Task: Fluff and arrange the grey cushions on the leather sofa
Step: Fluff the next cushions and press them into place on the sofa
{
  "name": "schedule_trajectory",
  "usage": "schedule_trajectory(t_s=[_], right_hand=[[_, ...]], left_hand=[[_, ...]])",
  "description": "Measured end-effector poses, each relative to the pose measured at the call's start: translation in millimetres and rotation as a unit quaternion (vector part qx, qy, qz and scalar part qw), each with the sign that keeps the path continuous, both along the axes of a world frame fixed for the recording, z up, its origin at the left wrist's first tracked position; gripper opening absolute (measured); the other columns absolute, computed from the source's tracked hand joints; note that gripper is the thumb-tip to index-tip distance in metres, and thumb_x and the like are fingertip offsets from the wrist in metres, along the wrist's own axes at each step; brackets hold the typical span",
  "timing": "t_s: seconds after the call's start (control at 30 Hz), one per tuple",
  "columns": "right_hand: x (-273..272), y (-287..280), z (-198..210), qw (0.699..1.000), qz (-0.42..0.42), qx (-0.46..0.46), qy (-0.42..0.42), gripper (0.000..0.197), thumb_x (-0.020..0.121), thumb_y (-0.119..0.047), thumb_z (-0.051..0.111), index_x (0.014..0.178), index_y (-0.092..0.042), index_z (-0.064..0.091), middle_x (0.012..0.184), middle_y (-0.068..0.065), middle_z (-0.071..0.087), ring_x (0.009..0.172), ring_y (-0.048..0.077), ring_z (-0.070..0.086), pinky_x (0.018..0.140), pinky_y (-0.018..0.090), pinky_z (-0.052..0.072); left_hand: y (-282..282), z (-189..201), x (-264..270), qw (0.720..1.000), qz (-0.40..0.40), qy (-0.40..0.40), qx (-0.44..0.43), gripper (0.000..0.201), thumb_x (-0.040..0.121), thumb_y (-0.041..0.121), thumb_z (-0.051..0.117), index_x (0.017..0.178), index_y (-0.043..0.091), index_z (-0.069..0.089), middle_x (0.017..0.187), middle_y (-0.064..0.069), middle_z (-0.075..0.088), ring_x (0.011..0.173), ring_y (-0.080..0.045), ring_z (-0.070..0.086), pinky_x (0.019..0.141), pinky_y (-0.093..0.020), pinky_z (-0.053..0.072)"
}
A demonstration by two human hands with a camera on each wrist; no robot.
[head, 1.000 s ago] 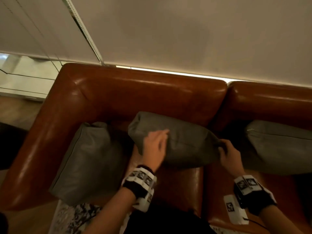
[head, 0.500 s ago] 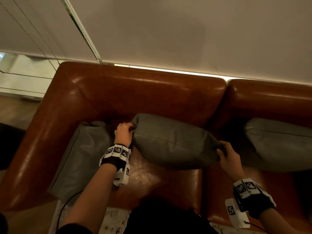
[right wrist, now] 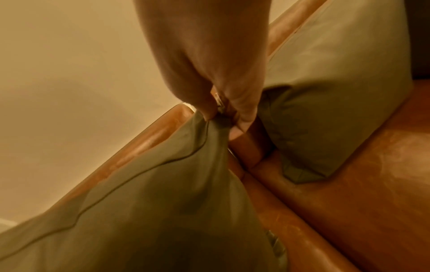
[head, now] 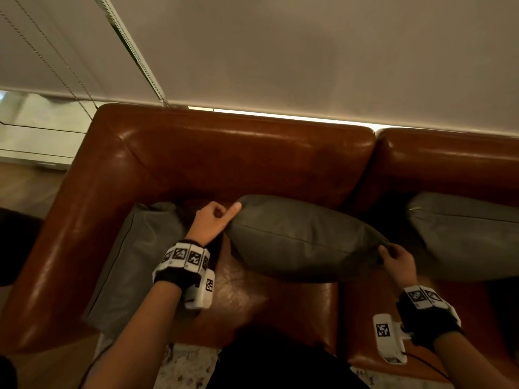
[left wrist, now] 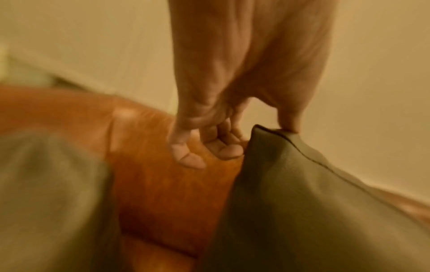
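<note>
A dim, warm-lit room with pale blinds and a wooden floor.

A wide pale roller blind (head: 309, 51) fills the far side, and a thin strip of bright light (head: 280, 117) shows under its lower edge. To the left hangs a second blind (head: 42, 51), the two parted by a beaded chain (head: 132, 46) that runs down at a slant. Below the left blind a pale sill or ledge (head: 36, 136) shows, blurred. Brown wooden floor (head: 25, 189) lies at the left, and a pale patterned rug (head: 185, 366) shows at the bottom edge. The light is low and yellowish.
</note>
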State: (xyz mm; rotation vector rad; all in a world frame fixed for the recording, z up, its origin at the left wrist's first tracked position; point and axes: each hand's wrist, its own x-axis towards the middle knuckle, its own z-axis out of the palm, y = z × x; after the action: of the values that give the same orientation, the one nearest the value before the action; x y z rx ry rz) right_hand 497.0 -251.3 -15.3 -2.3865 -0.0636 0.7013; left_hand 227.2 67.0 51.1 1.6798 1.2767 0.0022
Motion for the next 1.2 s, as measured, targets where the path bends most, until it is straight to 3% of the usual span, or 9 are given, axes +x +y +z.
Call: schedule_trajectory(t_s=[0.1,0.2,0.33,0.47,0.57,0.7,0.93,1.07,1.2], right_hand=[[-5,-4,4,0.999,0.049,0.009,-0.005,0.034,0.092,-0.015,0.054,0.121,0.003,0.054,0.118,0.024,0.06,0.113,0.041,0.054,0.097,0.051,0.043],[-5,-16,8,0.995,0.025,0.082,0.058,0.039,0.088,-0.028,0.061,0.115,0.0,0.057,0.113,0.024,0.061,0.103,0.035,0.058,0.091,0.042,0.05],[2,-34,-12,0.979,-0.078,0.118,0.146,0.092,0.035,-0.075,0.075,0.098,-0.008,0.064,0.088,0.011,0.065,0.078,0.024,0.061,0.063,0.026,0.054],[-5,-25,-2,0.983,-0.073,0.093,0.141,0.039,0.09,-0.028,0.058,0.11,0.006,0.059,0.096,0.017,0.062,0.082,0.026,0.059,0.068,0.03,0.047],[-15,-18,9,0.989,-0.028,0.093,0.111,0.033,0.09,-0.032,0.057,0.102,-0.002,0.06,0.096,0.016,0.063,0.083,0.026,0.06,0.07,0.032,0.05],[-16,-12,19,0.997,0.015,0.059,0.039,0.025,0.091,-0.032,0.056,0.092,-0.008,0.062,0.095,0.017,0.065,0.09,0.031,0.062,0.08,0.039,0.047],[-57,52,63,0.975,0.145,0.12,-0.117,0.025,0.089,-0.03,0.058,0.076,-0.008,0.056,0.07,0.003,0.056,0.065,0.017,0.052,0.06,0.014,0.035],[-20,38,104,0.973,0.1,0.12,-0.168,0.033,0.089,-0.042,0.05,0.08,-0.011,0.058,0.068,0.005,0.054,0.065,0.016,0.054,0.055,0.013,0.034],[-54,113,143,0.946,0.168,0.224,-0.165,0.029,0.089,-0.028,0.06,0.071,-0.005,0.053,0.06,0.005,0.051,0.058,0.006,0.051,0.053,0.011,0.037]], left_hand=[[17,2,7,0.989,-0.101,0.064,0.081,0.026,0.091,0.034,0.054,0.079,0.012,0.061,0.08,-0.004,0.059,0.08,-0.017,0.053,0.076,-0.028,0.039],[25,-2,0,0.986,0.022,-0.069,-0.148,0.025,0.095,0.023,0.048,0.072,0.019,0.056,0.077,-0.001,0.055,0.076,-0.013,0.051,0.069,-0.029,0.037],[-5,-16,0,0.921,0.17,-0.158,-0.312,0.036,0.098,0.036,0.036,0.116,0.013,0.058,0.1,-0.004,0.064,0.09,-0.015,0.059,0.078,-0.031,0.044],[-20,-15,-2,0.974,0.138,-0.122,-0.134,0.045,0.086,0.058,0.046,0.095,0.017,0.063,0.098,-0.004,0.067,0.091,-0.016,0.063,0.086,-0.035,0.049],[-15,-18,-12,0.996,0.016,-0.067,0.06,0.027,0.089,0.032,0.058,0.083,0.005,0.058,0.084,-0.011,0.064,0.079,-0.018,0.06,0.074,-0.032,0.046],[-12,-22,-16,0.993,0.05,-0.044,0.098,0.036,0.093,0.026,0.052,0.078,-0.006,0.058,0.079,-0.025,0.061,0.076,-0.032,0.058,0.071,-0.04,0.042],[-23,7,12,0.958,0.126,-0.106,0.233,0.032,0.092,0.022,0.054,0.069,0.0,0.055,0.061,-0.011,0.05,0.061,-0.021,0.047,0.058,-0.021,0.027],[19,6,-23,0.955,0.119,-0.048,0.268,0.033,0.094,0.022,0.052,0.076,-0.005,0.061,0.071,-0.024,0.06,0.069,-0.03,0.056,0.062,-0.028,0.029],[22,-25,-27,0.975,0.139,0.142,0.103,0.051,0.095,0.033,0.047,0.13,-0.004,0.045,0.132,-0.032,0.049,0.126,-0.043,0.044,0.103,-0.043,0.033]])
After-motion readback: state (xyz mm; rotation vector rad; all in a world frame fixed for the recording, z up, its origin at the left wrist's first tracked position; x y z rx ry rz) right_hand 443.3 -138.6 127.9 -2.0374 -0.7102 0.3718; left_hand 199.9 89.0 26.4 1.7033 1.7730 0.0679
